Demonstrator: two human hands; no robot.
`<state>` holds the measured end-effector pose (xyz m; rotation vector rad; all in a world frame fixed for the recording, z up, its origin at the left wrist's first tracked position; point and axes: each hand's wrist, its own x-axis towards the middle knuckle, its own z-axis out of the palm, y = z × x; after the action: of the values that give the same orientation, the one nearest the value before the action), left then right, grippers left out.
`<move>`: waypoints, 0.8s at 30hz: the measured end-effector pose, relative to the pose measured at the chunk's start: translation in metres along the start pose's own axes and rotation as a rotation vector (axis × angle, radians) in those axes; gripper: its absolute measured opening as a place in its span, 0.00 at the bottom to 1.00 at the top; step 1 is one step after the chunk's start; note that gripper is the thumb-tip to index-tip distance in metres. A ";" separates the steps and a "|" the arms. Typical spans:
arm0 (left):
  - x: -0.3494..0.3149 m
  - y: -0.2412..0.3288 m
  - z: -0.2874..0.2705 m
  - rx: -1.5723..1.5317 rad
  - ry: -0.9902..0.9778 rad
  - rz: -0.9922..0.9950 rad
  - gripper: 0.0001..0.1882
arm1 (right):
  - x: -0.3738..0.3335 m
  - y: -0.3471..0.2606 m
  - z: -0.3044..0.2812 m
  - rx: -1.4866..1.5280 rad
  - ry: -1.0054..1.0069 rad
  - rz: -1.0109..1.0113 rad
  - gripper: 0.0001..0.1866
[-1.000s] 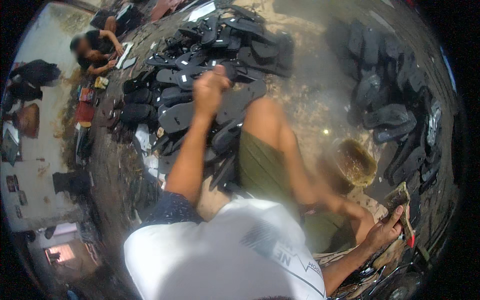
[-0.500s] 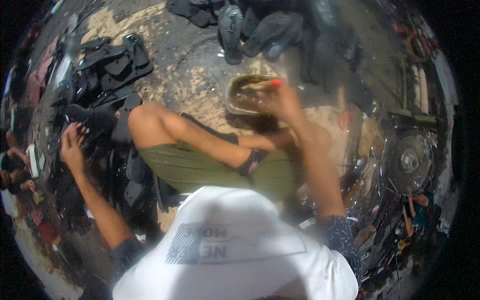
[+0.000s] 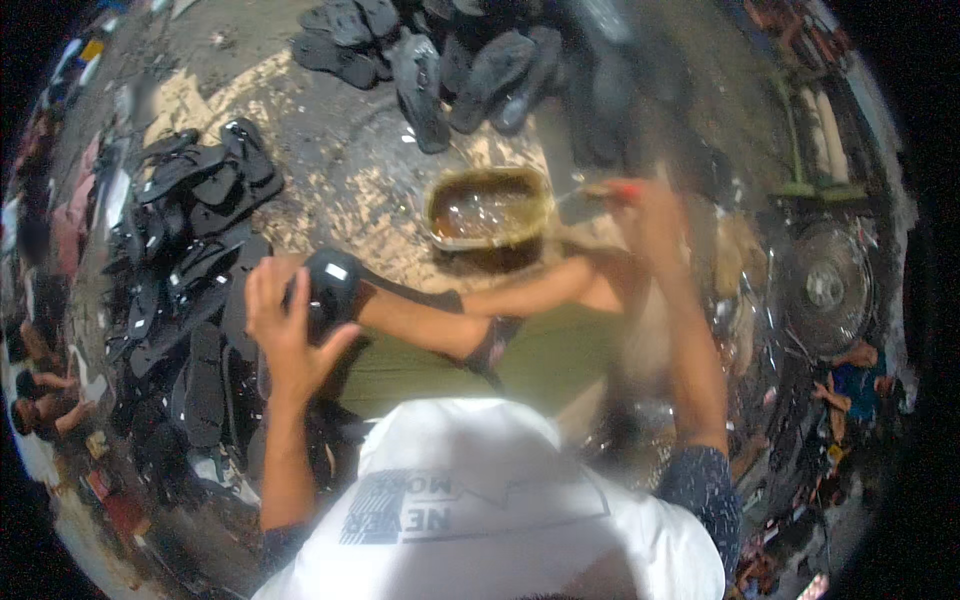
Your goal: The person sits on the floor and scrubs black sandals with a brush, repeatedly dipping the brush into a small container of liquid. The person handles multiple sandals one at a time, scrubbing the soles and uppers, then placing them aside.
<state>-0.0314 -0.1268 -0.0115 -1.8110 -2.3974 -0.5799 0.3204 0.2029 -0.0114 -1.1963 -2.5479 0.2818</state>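
Right hand (image 3: 655, 225) closed round one brush (image 3: 603, 190), red at the grip end. Brush long axis roughly crosswise; free end points left, toward the tub. Exact tip blurred.

Left hand (image 3: 282, 325): fingers lie against the left side of one black sandal (image 3: 333, 285), thumb stretched out below it; cannot tell how firmly it is held. Sandal sits just right of these fingers, in front of the knee, rounded end away from the body, long axis apparently fore-and-aft. One white patch on it.

Poses: right forearm reaches forward, wrist bent inward, hand smeared by motion. Left forearm nearly straight ahead, palm turned toward the sandal.

One tub (image 3: 490, 243), just left of the brush, longer crosswise, brownish liquid inside. Green shorts (image 3: 440, 365) between the two hands, legs crossed.

Left of the left hand, a heap of dark sandals (image 3: 205, 385), too overlapped to count. Beyond the tub, more dark footwear (image 3: 420, 90). Right of the right hand, one round wheel-like thing (image 3: 825, 285).
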 end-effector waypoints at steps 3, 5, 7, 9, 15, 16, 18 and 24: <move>0.005 -0.009 0.011 0.087 -0.127 -0.065 0.47 | 0.016 -0.043 -0.052 0.523 0.172 0.456 0.15; 0.022 -0.013 0.007 -0.166 -0.053 -0.087 0.39 | 0.019 -0.055 -0.053 0.853 0.386 0.407 0.18; 0.045 -0.005 0.000 -0.624 0.050 -0.217 0.34 | 0.023 -0.087 -0.042 1.092 0.469 0.433 0.16; 0.048 0.019 -0.002 -1.599 -0.032 -0.537 0.26 | 0.023 -0.150 -0.027 1.262 0.423 0.359 0.15; 0.051 0.096 0.013 -2.131 0.109 -0.826 0.32 | 0.005 -0.234 0.051 1.213 0.169 -0.009 0.14; 0.050 0.098 0.011 -2.126 0.139 -0.829 0.32 | 0.012 -0.235 0.052 1.204 0.229 -0.053 0.14; 0.051 0.097 0.014 -2.119 0.142 -0.767 0.32 | 0.027 -0.230 0.048 1.127 0.313 -0.106 0.14; 0.062 0.073 0.036 -2.105 0.143 -0.658 0.34 | -0.008 -0.222 0.041 1.063 0.085 -0.246 0.15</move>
<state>0.0244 -0.0417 -0.0090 -0.3873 -1.6499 -3.8056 0.1523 0.0549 0.0165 -0.4516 -1.9113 1.2662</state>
